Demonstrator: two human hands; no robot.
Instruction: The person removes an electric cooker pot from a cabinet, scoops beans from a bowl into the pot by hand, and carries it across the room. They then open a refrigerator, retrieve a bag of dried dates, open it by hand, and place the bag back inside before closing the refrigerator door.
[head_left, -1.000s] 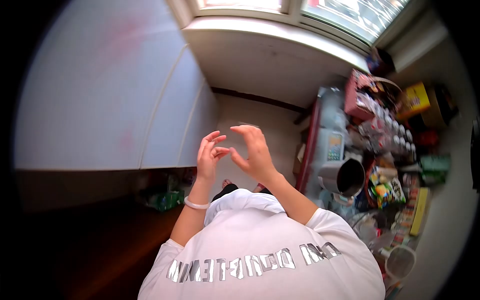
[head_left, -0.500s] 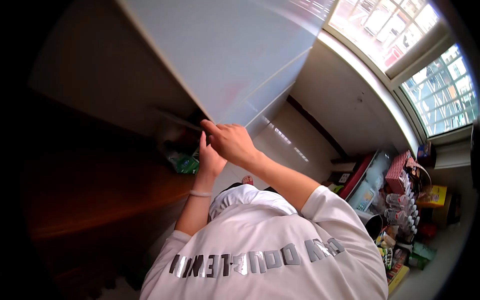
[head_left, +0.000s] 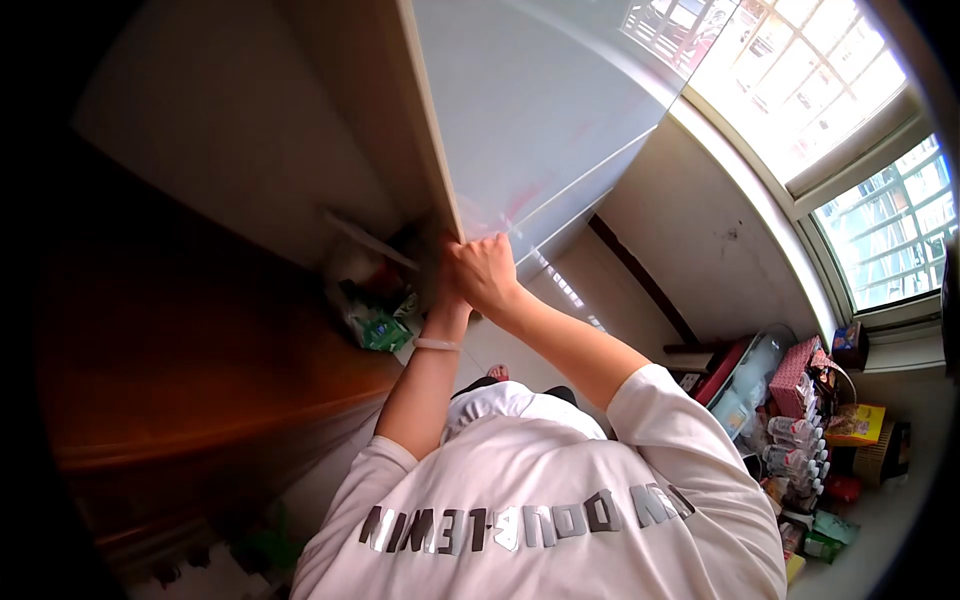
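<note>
A large glossy pale panel (head_left: 560,130) with a light edge strip rises in front of me. At the panel's lower corner my right hand (head_left: 485,272) is closed, its fingers curled against the edge. Close beside it, on the left and partly behind, my left hand (head_left: 449,285) reaches up to the same edge. Its fingers are hidden by shadow and the right hand. A pale bangle (head_left: 437,344) circles my left wrist.
A brown wooden surface (head_left: 220,370) lies at left, with a green packet (head_left: 385,332) and plastic bags near its end. Barred windows (head_left: 880,240) are at upper right. Below them stand several bottles (head_left: 795,460) and a pink box (head_left: 796,375).
The panel's edge now appears farther right and more upright in view. My right hand has gone from a pointing finger to curled fingers at the corner; my left hand has moved up beside it.
</note>
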